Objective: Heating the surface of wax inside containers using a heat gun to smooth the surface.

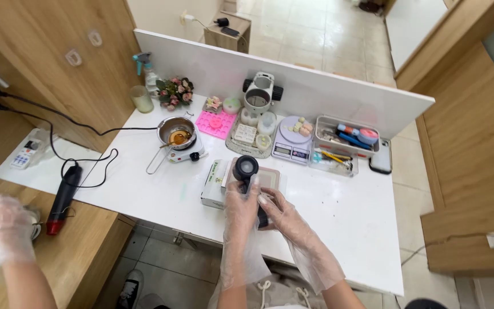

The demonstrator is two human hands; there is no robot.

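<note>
At the lower centre of the frame our gloved left hand point(241, 200) wraps its fingers around the handle of a black heat gun point(247, 171), nozzle tilted up toward us, while our right hand point(281, 214) pinches its lower end, seemingly to steady it over the white table point(350, 217). Just beyond lies a small boxed tray point(215, 183), and farther up a melting pot point(176, 133) on its warmer, a pink silicone mould point(217, 123) and a digital scale point(293, 137). Another person's gloved hand point(7, 226) shows at far left.

White table point(338, 212) with small hotplate point(185, 152), scale point(292, 139), perhaps a phone point(382, 157), flat box point(215, 182).
</note>
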